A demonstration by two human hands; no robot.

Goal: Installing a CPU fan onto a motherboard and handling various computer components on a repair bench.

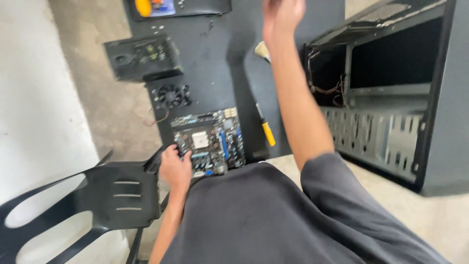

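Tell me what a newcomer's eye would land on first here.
First the right hand, raised high at the top edge, its forearm crossing the middle. Next the green motherboard on the dark mat, with the left hand at its near left corner. At right stands an open, emptied computer case.

An open grey computer case [391, 98] filled the right side of the frame, its side panel off, with loose wires [325, 90] hanging inside near its left edge. A black mat [234, 58] ran down the centre over the concrete floor [105, 105]. On it, in the upper left, sat a black power supply box [142, 57], and just below that a small black fan [171, 96]. A yellow-handled screwdriver [266, 129] lay near the middle of the mat. A brush [263, 50] lay higher up. A black plastic chair [97, 200] stood at the lower left, beside a white wall [34, 98].
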